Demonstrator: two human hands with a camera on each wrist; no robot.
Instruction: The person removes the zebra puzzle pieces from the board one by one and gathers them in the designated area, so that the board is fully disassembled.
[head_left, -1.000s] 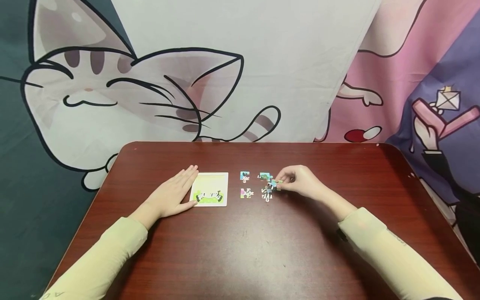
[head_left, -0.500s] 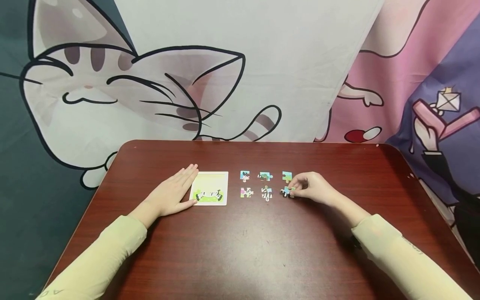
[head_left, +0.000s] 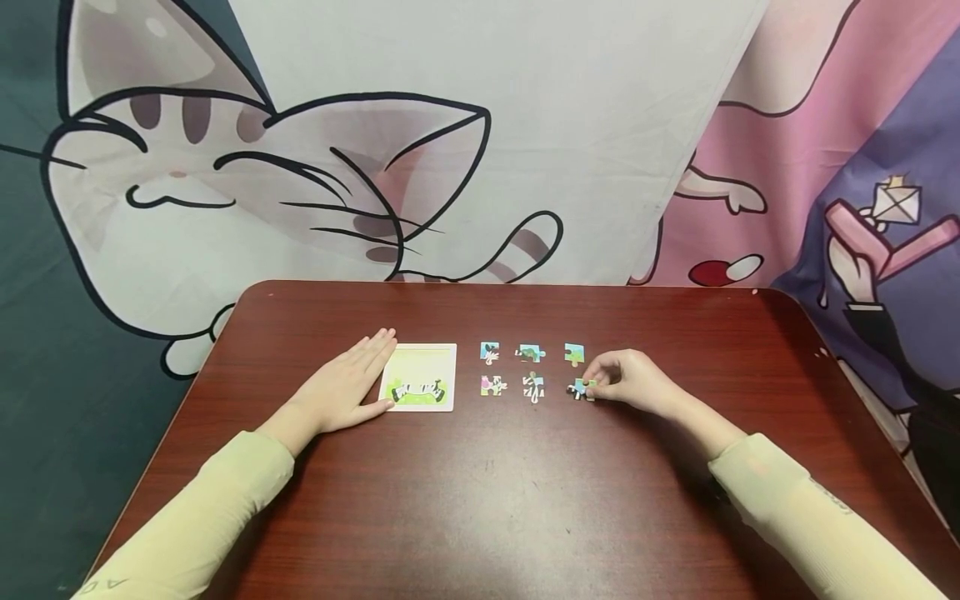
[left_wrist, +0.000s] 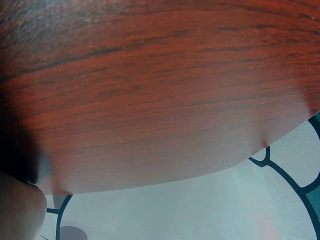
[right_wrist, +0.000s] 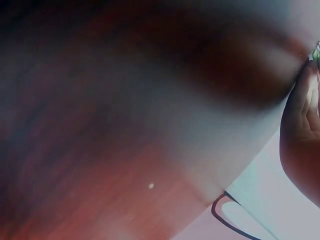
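My left hand (head_left: 341, 387) lies flat with straight fingers, fingertips and thumb on the left edge of a white-rimmed puzzle tray (head_left: 418, 360) with zebra legs on green at its bottom. With thumb and fingers, my right hand (head_left: 628, 379) pinches a blue and black-white jigsaw piece (head_left: 580, 388) at the lower right of the laid-out pieces. Directly above it is a blue-green jigsaw piece (head_left: 574, 353). In the middle column are a jigsaw piece with green (head_left: 531, 353) and a striped jigsaw piece (head_left: 533, 387). A blue jigsaw piece (head_left: 490, 352) and a pink one (head_left: 492, 386) form the left column.
The pieces and tray lie on a dark red wooden table (head_left: 480, 500) with rounded far corners. Behind its far edge hangs a cloth backdrop (head_left: 600, 125) printed with a cartoon cat and other figures.
My right hand has moved right and slightly down, and two pieces that were bunched near the middle column now lie apart in a right-hand column. My left hand stays put.
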